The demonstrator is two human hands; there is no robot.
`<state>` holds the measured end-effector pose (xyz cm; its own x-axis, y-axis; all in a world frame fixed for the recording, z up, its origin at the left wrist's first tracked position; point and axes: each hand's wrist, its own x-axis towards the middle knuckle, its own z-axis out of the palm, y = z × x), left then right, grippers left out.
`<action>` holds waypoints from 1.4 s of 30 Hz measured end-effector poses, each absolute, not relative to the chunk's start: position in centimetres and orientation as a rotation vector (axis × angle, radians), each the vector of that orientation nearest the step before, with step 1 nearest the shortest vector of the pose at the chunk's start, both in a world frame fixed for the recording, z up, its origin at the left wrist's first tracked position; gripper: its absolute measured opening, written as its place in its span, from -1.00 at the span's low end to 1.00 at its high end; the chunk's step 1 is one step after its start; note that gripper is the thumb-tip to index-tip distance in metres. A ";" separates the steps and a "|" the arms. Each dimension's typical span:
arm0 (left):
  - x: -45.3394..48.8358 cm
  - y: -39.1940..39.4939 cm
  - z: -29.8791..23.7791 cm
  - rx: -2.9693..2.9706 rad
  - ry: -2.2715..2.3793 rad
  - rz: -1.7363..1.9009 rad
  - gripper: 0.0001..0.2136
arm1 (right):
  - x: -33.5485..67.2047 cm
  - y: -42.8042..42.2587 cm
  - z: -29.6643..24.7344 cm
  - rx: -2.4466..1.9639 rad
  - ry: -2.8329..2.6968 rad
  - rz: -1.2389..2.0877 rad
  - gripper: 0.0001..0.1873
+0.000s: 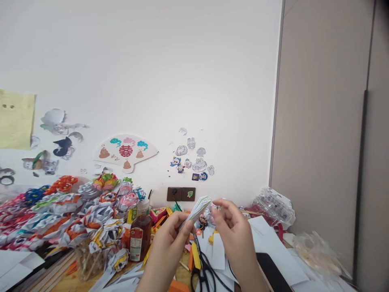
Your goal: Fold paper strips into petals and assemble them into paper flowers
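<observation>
In the middle of the head view, a white folded paper point(199, 209) with thin green lines along its layered edges is held up at a slant above the table. My left hand point(172, 239) is closed on its lower left end, thumb on the near side. At the upper right end, my right hand point(232, 227) has its thumb and forefinger closed at the paper's edge. Below the hands lie black-handled scissors point(203, 273) and a yellow strip point(196, 256).
Many folded paper flowers point(91, 215) are piled on the left, beside a brown bottle point(140, 237). White sheets point(276, 251), a black phone-like slab point(272, 272) and clear plastic bags point(319, 253) lie to the right. A white wall with stickers and a socket point(181, 194) stands behind.
</observation>
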<state>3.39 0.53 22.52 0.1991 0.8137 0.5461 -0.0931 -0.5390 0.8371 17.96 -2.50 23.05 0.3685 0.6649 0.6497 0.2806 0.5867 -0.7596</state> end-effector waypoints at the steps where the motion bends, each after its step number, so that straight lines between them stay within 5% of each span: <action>1: 3.3 0.5 22.4 1.712 0.713 1.464 -0.78 | 18.2 -2.5 23.0 -0.955 -1.173 0.292 -0.54; 7: 3.7 0.0 22.0 2.000 0.869 1.515 -0.86 | 18.9 -2.8 23.0 -0.857 -1.243 0.382 -0.43; 19: 3.9 -0.2 22.0 2.076 0.797 1.396 -0.83 | 19.3 -2.1 22.6 -0.733 -1.315 0.528 -0.59; 42: 4.6 -0.2 21.8 2.170 0.885 1.268 -0.77 | 18.4 -2.1 22.4 -0.949 -1.320 0.227 -0.62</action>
<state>4.55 -0.20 21.84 0.3642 0.7293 0.5792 0.2927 -0.6801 0.6722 18.43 -2.09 22.41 0.2873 0.6359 0.7163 0.3598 0.6214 -0.6960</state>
